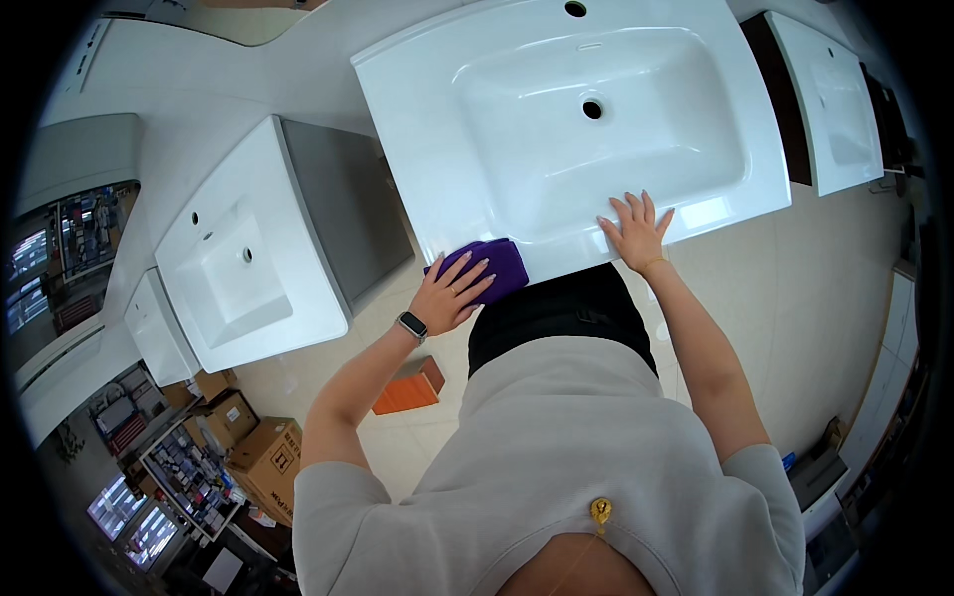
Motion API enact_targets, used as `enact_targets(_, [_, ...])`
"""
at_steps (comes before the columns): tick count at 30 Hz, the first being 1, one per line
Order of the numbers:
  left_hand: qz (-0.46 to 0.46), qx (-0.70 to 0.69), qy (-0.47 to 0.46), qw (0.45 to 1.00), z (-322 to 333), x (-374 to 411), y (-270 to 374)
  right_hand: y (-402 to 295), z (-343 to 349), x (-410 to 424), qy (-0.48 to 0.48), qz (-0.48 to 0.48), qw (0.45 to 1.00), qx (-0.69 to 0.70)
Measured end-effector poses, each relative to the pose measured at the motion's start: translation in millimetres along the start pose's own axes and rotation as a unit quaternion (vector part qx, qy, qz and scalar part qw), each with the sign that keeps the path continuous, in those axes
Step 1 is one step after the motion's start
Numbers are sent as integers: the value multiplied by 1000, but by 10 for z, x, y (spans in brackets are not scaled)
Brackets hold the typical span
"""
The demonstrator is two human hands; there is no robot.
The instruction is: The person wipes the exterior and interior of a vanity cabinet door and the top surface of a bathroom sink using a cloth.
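Note:
A glossy white ceramic washbasin [522, 141] fills the space before me. Its round drain hole [592, 109] and tap hole [575, 9] show as dark openings. My left hand [450, 293] lies flat with spread fingers on a folded purple cloth [498, 267], pressing it to the basin's front left corner. The cloth hangs slightly past the rim, and part of it is hidden under my fingers. On the front rim, right of the middle, rests my right hand [636, 229]. Its fingers are apart and it holds nothing.
To the left stands another washbasin [305, 305] on a grey cabinet [335, 201], beside a smaller basin [153, 328]. A further basin [838, 112] is at the right. On the floor are an orange box-like object [406, 397] and cardboard boxes [272, 458]. A mirror [71, 253] hangs far left.

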State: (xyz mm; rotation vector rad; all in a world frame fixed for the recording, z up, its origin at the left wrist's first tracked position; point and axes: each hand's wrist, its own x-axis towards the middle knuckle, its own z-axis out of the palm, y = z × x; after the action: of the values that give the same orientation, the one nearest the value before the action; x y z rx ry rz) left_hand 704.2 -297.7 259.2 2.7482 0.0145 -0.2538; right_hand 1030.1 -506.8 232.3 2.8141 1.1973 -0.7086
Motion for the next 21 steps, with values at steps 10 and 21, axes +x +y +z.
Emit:
enact_targets(10, [-89,78,89,989,-394,1031,-633,28,-12,-14,-7,0,1000,6])
enact_targets(21, [-188,189,39,963,-835,2117,-1535,54,49,-8,10,-4,1000,3])
